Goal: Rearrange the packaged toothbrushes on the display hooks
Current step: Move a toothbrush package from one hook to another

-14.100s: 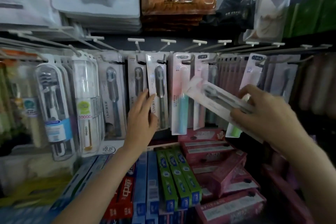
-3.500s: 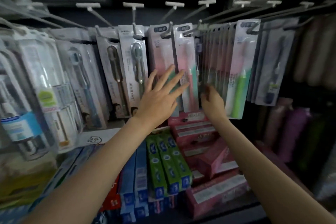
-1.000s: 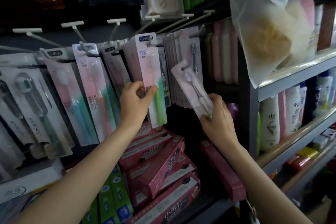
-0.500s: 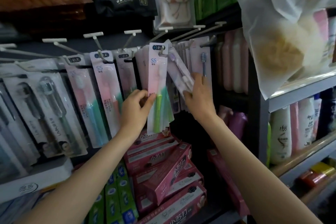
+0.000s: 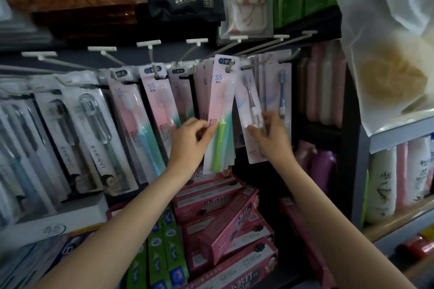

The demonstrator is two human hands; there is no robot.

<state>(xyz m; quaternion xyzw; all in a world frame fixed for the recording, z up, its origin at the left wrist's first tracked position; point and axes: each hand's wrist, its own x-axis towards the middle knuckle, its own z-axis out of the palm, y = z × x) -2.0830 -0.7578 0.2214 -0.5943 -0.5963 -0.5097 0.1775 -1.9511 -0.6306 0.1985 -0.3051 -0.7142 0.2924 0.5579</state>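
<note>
Two hands pinch hanging packs: the left hand [image 5: 187, 141] holds the green toothbrush pack [image 5: 219, 115], the right hand [image 5: 270, 136] the purple toothbrush pack [image 5: 250, 112], both near their hooks [image 5: 229, 68]. Tugging downward could tear a hang-hole or drag neighbouring packs off.

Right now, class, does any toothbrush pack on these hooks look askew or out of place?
Yes. The purple toothbrush pack pinched by the right hand tilts, its top at a hook, unlike the straight-hanging blue toothbrush pack behind. The left hand pulls the green toothbrush packs aside, fanned at the bottom.
</note>
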